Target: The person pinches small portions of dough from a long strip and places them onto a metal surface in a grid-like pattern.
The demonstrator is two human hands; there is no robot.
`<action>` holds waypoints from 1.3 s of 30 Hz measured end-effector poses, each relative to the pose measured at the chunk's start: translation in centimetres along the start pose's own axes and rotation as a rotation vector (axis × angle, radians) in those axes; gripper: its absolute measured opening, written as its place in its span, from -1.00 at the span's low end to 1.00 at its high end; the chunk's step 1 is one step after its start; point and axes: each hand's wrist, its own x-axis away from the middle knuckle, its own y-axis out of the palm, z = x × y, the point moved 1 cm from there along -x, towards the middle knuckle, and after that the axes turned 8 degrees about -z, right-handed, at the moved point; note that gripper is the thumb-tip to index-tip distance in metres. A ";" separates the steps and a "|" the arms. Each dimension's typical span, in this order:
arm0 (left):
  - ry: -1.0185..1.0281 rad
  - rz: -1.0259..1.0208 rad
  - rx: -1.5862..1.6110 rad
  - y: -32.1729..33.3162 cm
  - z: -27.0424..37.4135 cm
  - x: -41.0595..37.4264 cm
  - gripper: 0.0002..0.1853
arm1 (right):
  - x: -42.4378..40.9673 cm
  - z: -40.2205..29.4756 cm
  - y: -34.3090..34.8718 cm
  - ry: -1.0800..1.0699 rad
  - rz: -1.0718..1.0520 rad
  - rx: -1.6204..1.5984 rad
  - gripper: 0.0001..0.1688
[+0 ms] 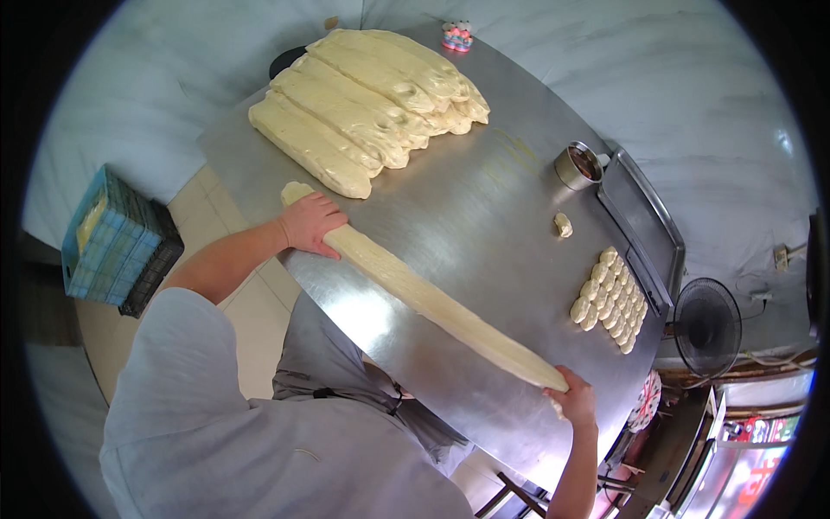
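A long rope of pale dough [434, 295] stretches diagonally along the near side of a stainless steel table [480, 259]. My left hand [314, 224] grips it close to its far-left end, and a short rounded stub sticks out beyond the fingers. At the other end my right hand [573, 397] holds the dough, with a small bit hanging below the fist. Thick slabs of dough [369, 104] lie side by side at the back left. To the right sit rows of small dough pieces [609, 298] and one separate lump [563, 225].
A metal cup [576, 170] with dark contents stands near a dark baking tray [645, 214] at the table's right edge. Beyond it is a mesh-guarded fan [707, 327]. Blue crates [117, 240] stand on the floor at left. A small colourful figurine [458, 37] sits at the back.
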 end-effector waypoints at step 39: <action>0.263 0.268 -0.025 -0.3 -2.5 0.9 -0.17 | 0.5 -13.2 5.2 -0.106 -0.491 -0.095 -0.28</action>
